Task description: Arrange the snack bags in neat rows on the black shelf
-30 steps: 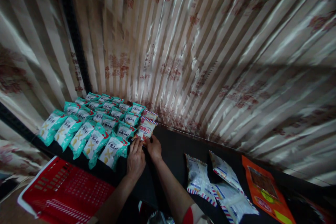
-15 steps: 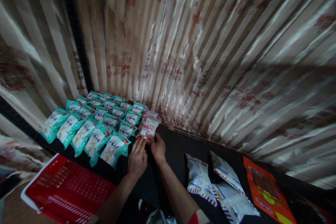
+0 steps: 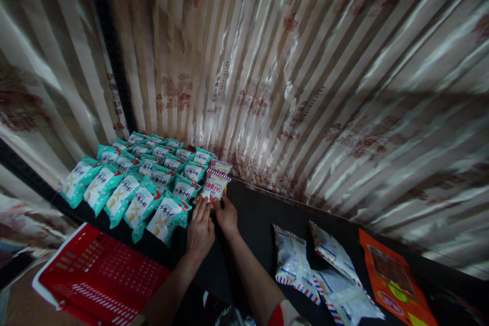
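Front striped packet (image 3: 215, 185): right of the green packets (image 3: 165, 220), just near of the rear striped packet (image 3: 221, 165), on the dark shelf (image 3: 254, 214).
Packet risk: could slump nearward if let go unevenly, its pouch looking soft.
Green-packet risk: a leftward push could tip a neighbour.
Left hand (image 3: 200, 230): fingers together, nearly straight, tips at the packet's near edge.
Right hand (image 3: 226, 217): curled at its near right corner.
Grip: dim view; cannot tell whether either hand pinches.

I see a black shelf (image 3: 255, 219) before me: rows of teal packets (image 3: 162, 177) lie toward its left, two striped-edged cream packets (image 3: 214, 187) just beside them, three whitish packets (image 3: 346, 290) and an orange bag (image 3: 401, 293) farther right.
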